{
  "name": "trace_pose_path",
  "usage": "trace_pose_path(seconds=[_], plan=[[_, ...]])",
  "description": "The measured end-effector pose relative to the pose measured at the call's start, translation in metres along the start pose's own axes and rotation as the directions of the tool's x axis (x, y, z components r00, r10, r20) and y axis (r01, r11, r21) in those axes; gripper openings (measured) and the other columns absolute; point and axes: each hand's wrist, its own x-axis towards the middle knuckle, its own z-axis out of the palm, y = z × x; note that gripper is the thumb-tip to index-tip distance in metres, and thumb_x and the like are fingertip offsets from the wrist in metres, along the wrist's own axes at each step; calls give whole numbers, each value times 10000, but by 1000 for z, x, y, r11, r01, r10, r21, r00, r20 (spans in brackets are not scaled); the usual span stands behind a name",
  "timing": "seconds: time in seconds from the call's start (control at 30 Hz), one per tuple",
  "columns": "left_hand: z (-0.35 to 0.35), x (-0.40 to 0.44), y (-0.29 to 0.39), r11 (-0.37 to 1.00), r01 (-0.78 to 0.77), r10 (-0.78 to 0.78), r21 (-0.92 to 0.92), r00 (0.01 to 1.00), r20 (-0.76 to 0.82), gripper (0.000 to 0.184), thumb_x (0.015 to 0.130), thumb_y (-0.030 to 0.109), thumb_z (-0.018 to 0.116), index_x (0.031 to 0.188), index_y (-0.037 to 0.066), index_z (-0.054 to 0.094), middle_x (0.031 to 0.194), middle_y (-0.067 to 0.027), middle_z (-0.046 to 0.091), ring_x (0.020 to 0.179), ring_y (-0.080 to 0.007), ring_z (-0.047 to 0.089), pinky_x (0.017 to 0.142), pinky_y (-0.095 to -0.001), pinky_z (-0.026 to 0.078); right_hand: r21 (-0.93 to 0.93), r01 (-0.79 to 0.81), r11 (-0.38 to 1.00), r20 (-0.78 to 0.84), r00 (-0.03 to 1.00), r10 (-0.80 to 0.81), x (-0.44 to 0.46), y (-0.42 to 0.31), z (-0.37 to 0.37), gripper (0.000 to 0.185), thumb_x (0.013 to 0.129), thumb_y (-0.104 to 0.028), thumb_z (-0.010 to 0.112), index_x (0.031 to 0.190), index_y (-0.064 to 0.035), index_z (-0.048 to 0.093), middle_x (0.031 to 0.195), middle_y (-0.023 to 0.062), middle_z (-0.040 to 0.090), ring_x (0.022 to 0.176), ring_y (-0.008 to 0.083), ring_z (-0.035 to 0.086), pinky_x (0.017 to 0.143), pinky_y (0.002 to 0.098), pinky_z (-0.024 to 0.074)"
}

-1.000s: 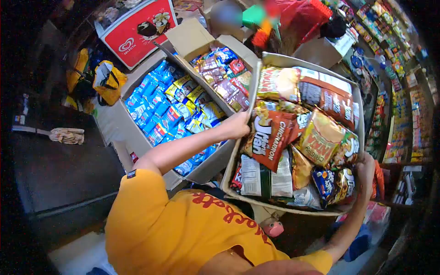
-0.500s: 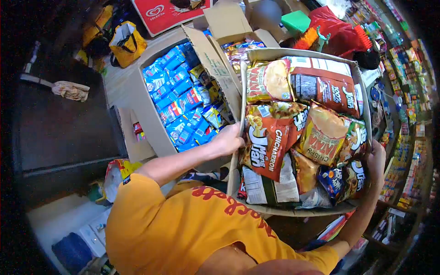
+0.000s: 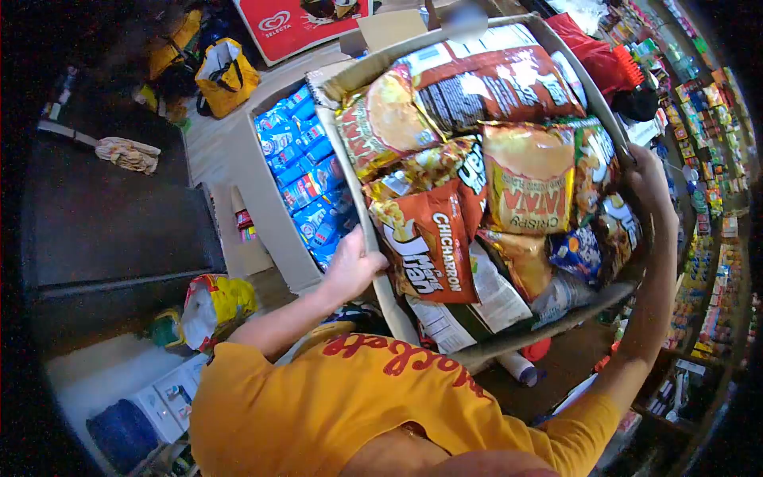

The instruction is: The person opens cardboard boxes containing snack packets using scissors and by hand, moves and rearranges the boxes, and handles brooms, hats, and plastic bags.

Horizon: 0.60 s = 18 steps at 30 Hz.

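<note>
My left hand (image 3: 354, 264) and right hand (image 3: 652, 187) keep their grip on the snack carton (image 3: 556, 319), which has shifted left, covering more of the blue-packet carton (image 3: 272, 219)

The cardboard box (image 3: 357, 199) is plain tan-brown. In it, the Chicharron bag (image 3: 425, 246) is brick red with white lettering, the Crispy Patata bag (image 3: 530, 179) gold with a paler golden picture, and a small snack bag (image 3: 575, 253) deep blue. The large snack pack (image 3: 497, 83) is reddish brown with a dark printed panel. Bright blue packets (image 3: 310, 187) carry white and red print. The T-shirt (image 3: 318, 397) is mustard orange with dark red script. The Selecta panel (image 3: 278, 40) is red with a white heart logo; the tote bag (image 3: 230, 79) is yellow with dark straps.
</note>
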Motion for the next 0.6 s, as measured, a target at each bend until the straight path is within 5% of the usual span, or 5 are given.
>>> trace_pose_path(seconds=[0.07, 0.1, 0.17, 0.33, 0.6], plan=[[-25, 1, 23, 996, 85, -87, -41, 995, -44, 374, 624, 36, 559, 985, -33, 488, 847, -121, 586, 771, -205, 572, 710, -323, 456, 53, 106, 993, 63, 992, -109, 46, -2, 15, 293, 625, 4, 516, 909, -9, 585, 774, 187, 597, 756, 299, 598, 712, 345, 452], [-40, 8, 14, 992, 43, -36, 116, 998, -60, 380, 617, 24, 551, 987, -33, 489, 853, -106, 585, 776, -188, 568, 711, -312, 458, 47, 167, 985, 102, 980, -172, 67, -5, 22, 284, 632, -11, 518, 905, -11, 598, 806, 188, 618, 760, 272, 617, 715, 327, 461], [-59, 23, 17, 1000, 26, -26, -1, 996, -81, 376, 612, 10, 536, 982, -34, 493, 863, -95, 587, 786, -185, 568, 723, -308, 457, -67, 240, 969, 46, 970, -237, 109, -6, 46, 297, 635, -16, 504, 918, -35, 594, 834, 201, 609, 803, 318, 606, 732, 364, 462], [-80, 43, 39, 987, 159, -158, -5, 976, -148, 381, 604, 1, 537, 982, -43, 504, 867, -100, 593, 797, -189, 573, 729, -295, 453, -185, 240, 953, 71, 970, -231, 179, -16, 106, 311, 644, -28, 487, 937, -67, 581, 855, 198, 606, 855, 349, 583, 747, 433, 452], [-81, 67, 24, 989, 76, -49, 130, 979, -198, 327, 606, 84, 561, 910, -37, 545, 788, -146, 609, 753, -244, 590, 696, -342, 459, -81, 163, 983, 34, 986, -161, 215, 12, 177, 354, 641, -49, 478, 976, -88, 586, 845, 172, 610, 823, 331, 590, 712, 406, 461]])
